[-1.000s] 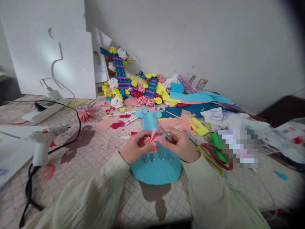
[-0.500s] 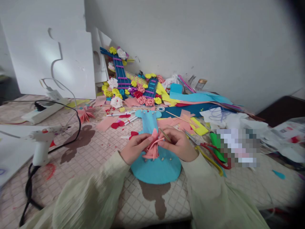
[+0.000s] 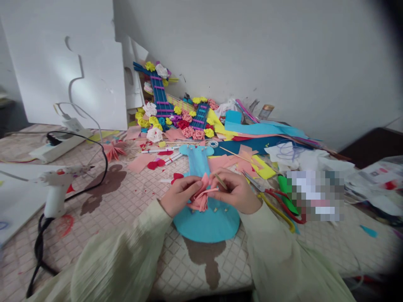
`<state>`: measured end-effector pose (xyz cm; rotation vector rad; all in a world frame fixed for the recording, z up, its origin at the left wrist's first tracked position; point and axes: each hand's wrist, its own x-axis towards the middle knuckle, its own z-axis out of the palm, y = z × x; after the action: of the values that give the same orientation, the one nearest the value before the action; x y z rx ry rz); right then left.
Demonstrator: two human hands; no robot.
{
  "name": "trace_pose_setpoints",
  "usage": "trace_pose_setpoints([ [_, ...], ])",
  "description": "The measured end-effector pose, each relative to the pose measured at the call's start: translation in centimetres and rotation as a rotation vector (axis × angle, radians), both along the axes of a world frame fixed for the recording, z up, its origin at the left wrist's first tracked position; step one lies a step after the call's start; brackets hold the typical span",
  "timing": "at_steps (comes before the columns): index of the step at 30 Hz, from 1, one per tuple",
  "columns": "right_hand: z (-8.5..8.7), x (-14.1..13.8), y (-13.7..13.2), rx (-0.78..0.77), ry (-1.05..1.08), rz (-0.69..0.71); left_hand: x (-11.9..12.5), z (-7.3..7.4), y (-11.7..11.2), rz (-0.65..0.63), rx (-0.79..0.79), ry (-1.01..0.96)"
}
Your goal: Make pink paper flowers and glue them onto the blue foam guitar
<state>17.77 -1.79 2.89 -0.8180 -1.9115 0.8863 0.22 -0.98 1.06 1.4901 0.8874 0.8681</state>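
Left hand point(image 3: 179, 197) and right hand point(image 3: 235, 192) both pinching pink fringed paper point(image 3: 200, 196) – thin wooden stick point(image 3: 220, 181) in right, blue cutout point(image 3: 206, 218) on bench underneath.

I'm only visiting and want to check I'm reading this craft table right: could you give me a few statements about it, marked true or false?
Both the left hand and the right hand grip the pink fringed piece. True.
The pink fringed piece is held above a green cutout. False: beneath it lies a blue cutout.
The white glue gun is in the left hand. False: it stands on the table, apart from both hands.
The right hand also holds a thin wooden stick. True.
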Motion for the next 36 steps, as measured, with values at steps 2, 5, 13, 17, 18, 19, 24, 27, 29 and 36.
trace_pose_setpoints([
  [2, -0.08, -0.05, -0.18, -0.079, -0.009, 0.017, 0.0, -0.07, 0.04, 0.017, 0.004, -0.023],
  [5, -0.29, -0.19, -0.33, -0.168, 0.004, 0.008, 0.06, 0.12, -0.01, 0.062, -0.006, -0.053],
  [13, -0.21, -0.26, -0.26, -0.119, 0.004, -0.039, 0.08, 0.4, -0.35, -0.142, -0.162, -0.21],
  [17, -0.23, -0.1, -0.4, -0.205, 0.038, 0.025, 0.02, 0.12, -0.17, -0.017, -0.194, -0.251],
  [18, -0.24, -0.08, -0.43, -0.224, 0.058, 0.044, 0.0, 0.06, -0.1, 0.013, -0.204, -0.267],
  [19, -0.24, -0.08, -0.46, -0.236, 0.074, 0.057, -0.03, -0.01, -0.03, 0.04, -0.208, -0.283],
  [24, -0.09, -0.11, -0.58, -0.228, 0.079, 0.05, -0.2, -0.26, 0.34, 0.136, -0.163, -0.31],
  [27, 0.1, -0.05, -0.64, -0.228, 0.029, 0.03, -0.28, -0.22, 0.49, 0.192, -0.124, -0.32],
  [29, 0.2, -0.01, -0.63, -0.23, -0.003, 0.025, -0.3, -0.07, 0.49, 0.214, -0.106, -0.332],
  [36, 0.04, -0.61, -0.37, -0.247, 0.132, -0.009, -0.08, 0.43, -0.06, 0.201, 0.011, -0.203],
])
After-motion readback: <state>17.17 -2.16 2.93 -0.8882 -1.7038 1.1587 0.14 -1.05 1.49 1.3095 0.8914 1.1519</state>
